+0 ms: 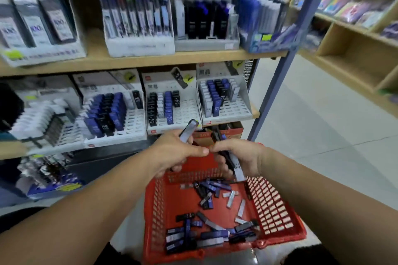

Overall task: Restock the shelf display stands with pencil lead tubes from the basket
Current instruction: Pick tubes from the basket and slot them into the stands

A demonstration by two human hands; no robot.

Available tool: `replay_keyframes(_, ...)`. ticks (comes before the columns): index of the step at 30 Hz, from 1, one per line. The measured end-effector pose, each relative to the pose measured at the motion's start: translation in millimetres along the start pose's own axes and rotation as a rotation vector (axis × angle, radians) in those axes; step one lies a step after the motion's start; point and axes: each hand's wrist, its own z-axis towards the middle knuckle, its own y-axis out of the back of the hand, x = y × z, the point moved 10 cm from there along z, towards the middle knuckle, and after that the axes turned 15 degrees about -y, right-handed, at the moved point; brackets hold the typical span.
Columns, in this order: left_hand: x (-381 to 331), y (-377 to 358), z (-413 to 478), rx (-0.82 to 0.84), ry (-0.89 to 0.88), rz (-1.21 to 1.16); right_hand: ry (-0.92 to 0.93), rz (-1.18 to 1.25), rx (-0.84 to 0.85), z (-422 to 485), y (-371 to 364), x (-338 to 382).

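A red plastic basket [271,204] sits low in front of me with several blue, black and white pencil lead tubes [206,191] loose on its floor. Above its far rim, my left hand [174,153] pinches one grey tube [189,130] that points up toward the shelf. Beside it, my right hand [239,157] grips a bundle of several tubes [233,164], dark and white. The two hands nearly touch. White slotted display stands [174,114] on the lower shelf hold rows of upright tubes, with many front slots bare.
More stands flank the middle one: a left stand [120,114] and a right stand [226,101]. The upper shelf [150,58] carries boxed pens. A blue metal post [277,84] rises right of the shelf. Grey floor and wooden shelving [349,54] lie to the right.
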Motion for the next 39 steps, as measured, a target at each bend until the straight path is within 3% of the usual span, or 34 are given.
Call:
replay_keyframes(8, -96.1, -4.7, 32.2, 0.034, -0.147, -0.13, 0.167, -0.025, 0.235, -70.5, -15.7, 77.4)
replay_keyframes(18, -83.2, -8.7, 103.0, 0.003, -0.078, -0.264, 0.289, 0.236, 0.307, -38.9, 48.7, 99.7)
replay_keyframes(25, -63.5, -25.8, 116.3, -0.017, -0.071, -0.309, 0.295, 0.163, 0.093, -16.3, 62.3, 107.3)
replay_keyframes(39, -57.4, -26.9, 125.5, -0.038, -0.072, -0.356, 0.255, 0.1, 0.002, -22.6, 76.9, 99.4)
